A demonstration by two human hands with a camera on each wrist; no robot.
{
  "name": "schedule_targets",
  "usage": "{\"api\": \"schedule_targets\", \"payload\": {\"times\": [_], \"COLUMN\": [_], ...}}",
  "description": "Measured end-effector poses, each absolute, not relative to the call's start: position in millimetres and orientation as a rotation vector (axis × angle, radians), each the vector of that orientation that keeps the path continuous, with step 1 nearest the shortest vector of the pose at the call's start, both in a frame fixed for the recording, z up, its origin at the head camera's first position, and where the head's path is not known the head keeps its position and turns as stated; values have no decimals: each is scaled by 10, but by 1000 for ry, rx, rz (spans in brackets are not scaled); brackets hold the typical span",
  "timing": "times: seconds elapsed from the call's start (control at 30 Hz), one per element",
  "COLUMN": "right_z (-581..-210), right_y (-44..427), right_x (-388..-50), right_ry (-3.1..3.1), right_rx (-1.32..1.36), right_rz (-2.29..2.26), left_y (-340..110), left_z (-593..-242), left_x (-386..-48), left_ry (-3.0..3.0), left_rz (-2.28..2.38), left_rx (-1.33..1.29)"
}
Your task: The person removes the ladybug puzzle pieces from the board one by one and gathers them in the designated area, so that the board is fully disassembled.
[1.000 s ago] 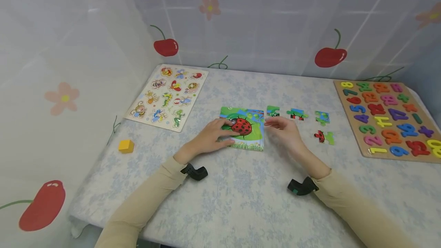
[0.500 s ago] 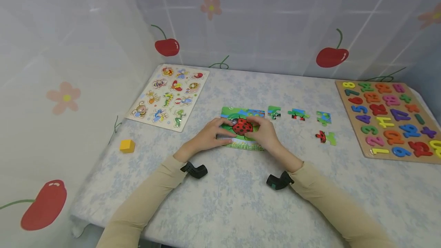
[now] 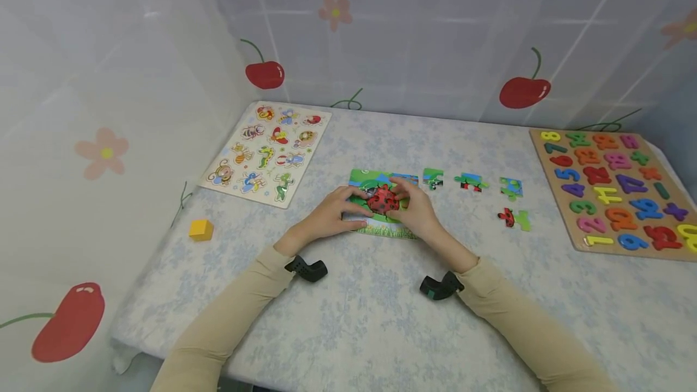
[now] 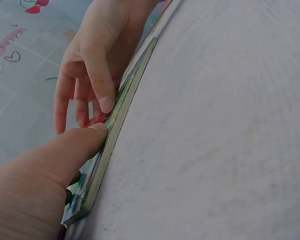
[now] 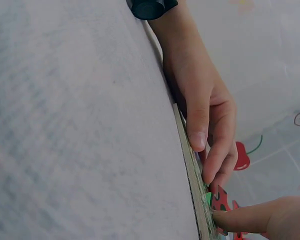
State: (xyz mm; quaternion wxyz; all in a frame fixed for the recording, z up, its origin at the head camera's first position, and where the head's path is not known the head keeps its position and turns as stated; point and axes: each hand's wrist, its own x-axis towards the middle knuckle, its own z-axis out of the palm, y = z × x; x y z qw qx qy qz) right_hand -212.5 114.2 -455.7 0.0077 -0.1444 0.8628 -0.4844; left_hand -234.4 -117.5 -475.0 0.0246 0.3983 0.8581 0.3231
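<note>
A square ladybug puzzle board (image 3: 389,231) lies at the middle of the table, with green and blue borders. My left hand (image 3: 329,213) rests at its left side, fingertips on the board and thumb by the near edge. Over the board's right half, my right hand (image 3: 416,207) pinches a red, black-spotted jigsaw piece (image 3: 383,199) between thumb and fingers. In the right wrist view the jigsaw piece (image 5: 220,201) stands tilted up from the board's surface, its knobbed edge showing. The right fingers hide part of the board.
Several loose jigsaw pieces, among them a red and green piece (image 3: 514,218), lie right of the board. A number board (image 3: 569,222) is at the far right, an insect board (image 3: 256,153) at the back left. A yellow block (image 3: 201,230) sits near the left edge.
My right hand has moved left from beside the board's right edge onto the ladybug picture. A red jigsaw piece is now gripped and tilted up. My left hand has stayed in place.
</note>
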Motion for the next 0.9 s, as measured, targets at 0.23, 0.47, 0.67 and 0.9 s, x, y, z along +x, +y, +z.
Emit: {"api": "schedule_targets", "payload": {"times": [0.23, 0.47, 0.67, 0.9], "right_z": [-4602, -4583, -4539, -4395], "right_y": [1124, 1118, 1249, 1683], "right_x": [-2162, -2175, -2217, -2181], "right_ry": [2579, 2447, 2418, 2478], "right_rx": [-338, -186, -15, 153], "right_rz": [-1722, -1947, -1956, -1940], "left_y": [-1176, -1179, -1175, -1166], "left_z": [-4738, -4709, -4693, -4712], "left_x": [-2333, -2318, -2306, -2314], "left_ry": [2645, 2637, 2629, 2637], "left_rz": [1006, 1015, 1016, 1013], "left_rx": [1233, 1216, 1193, 1182]}}
